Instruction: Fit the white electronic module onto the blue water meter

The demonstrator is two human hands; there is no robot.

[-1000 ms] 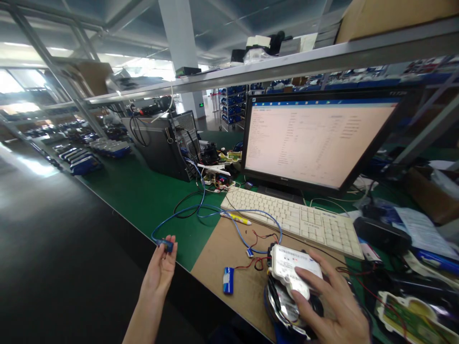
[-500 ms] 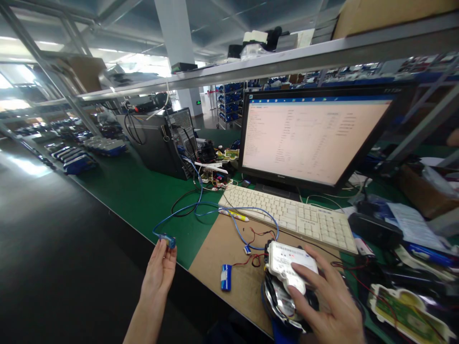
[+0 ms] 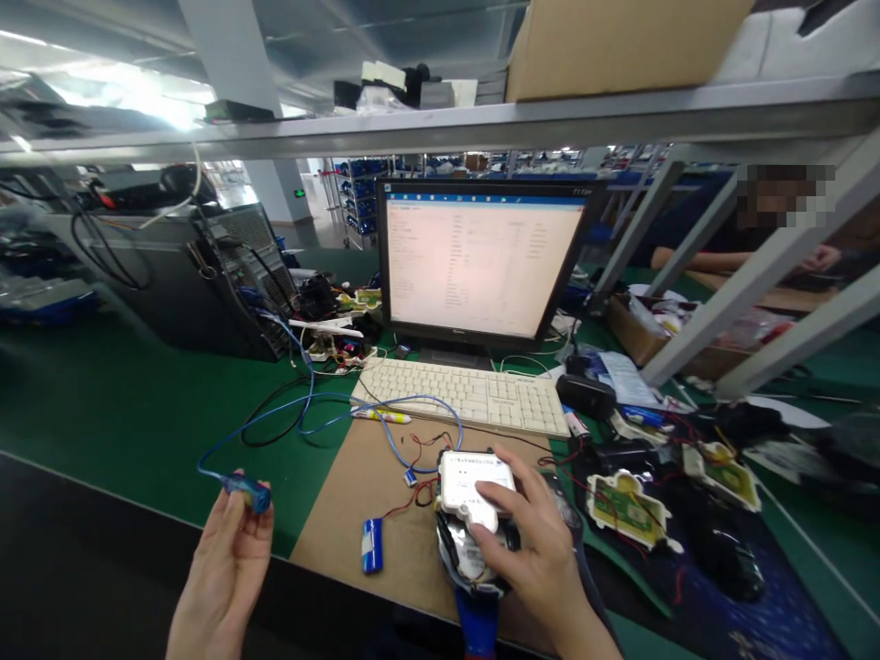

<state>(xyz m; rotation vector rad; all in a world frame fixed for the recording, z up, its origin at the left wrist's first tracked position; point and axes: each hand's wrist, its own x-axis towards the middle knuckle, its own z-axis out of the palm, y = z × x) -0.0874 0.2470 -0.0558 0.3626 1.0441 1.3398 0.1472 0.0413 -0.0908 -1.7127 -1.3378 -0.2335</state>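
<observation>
My left hand [image 3: 230,541] pinches a small translucent blue adapter [image 3: 248,493] at the end of a blue cable [image 3: 302,403], raised at the table's front edge. My right hand [image 3: 526,527] is closed on a white plastic housing [image 3: 474,481] with printed text, thumb and fingers on its top and right side. The housing sits on a round meter-like device [image 3: 467,559] with a clear face and a blue strap or pipe below. Red and black wires run from it to a blue battery pack [image 3: 372,546] lying on the brown board [image 3: 330,522]. A small blue-and-white connector [image 3: 411,477] lies nearby.
Behind the hands are a white keyboard [image 3: 460,394], a yellow-and-white marker [image 3: 381,415] and a lit monitor [image 3: 481,266]. A computer tower [image 3: 171,284] stands left. Opened housings with green circuit boards [image 3: 629,513] and a black mouse [image 3: 732,559] lie right. Another person sits beyond the shelf posts.
The view has turned to the right, so everything appears shifted left. Both hands keep their holds: the adapter in the left, the white housing under the right.
</observation>
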